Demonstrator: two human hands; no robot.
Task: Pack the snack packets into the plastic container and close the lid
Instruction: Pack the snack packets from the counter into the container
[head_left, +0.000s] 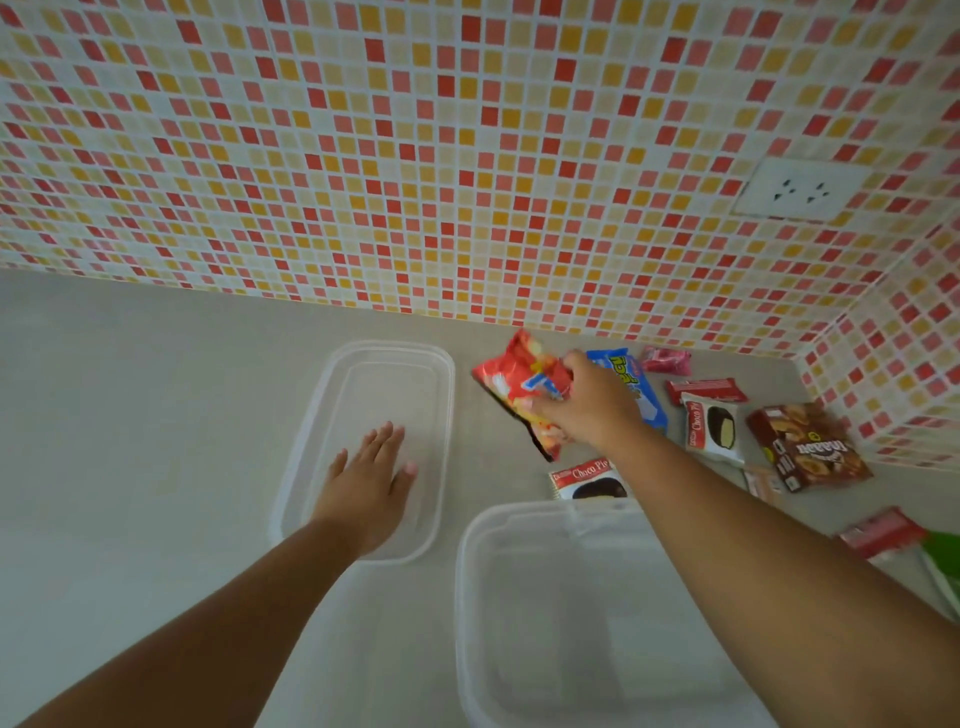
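A clear plastic container (519, 623) stands open near the front of the counter, nothing inside it. Its clear lid (415, 364) lies flat to the left and farther back. My left hand (366, 480) rests flat on the lid, fingers spread. My right hand (587, 402) grips a red snack bag (519, 387), lifted and tilted above the counter. A blue packet (641, 387) lies just behind that hand. Two Choco Pie packets (711, 426) (587, 478) lie nearby, one beside the container's far rim.
More snacks lie at the right: a brown biscuit box (808, 447), a red bar (706, 389), a pink packet (667, 360), another red packet (880, 532), a green packet (945, 561). The tiled wall (467, 156) with a socket (802, 189) closes the back and right.
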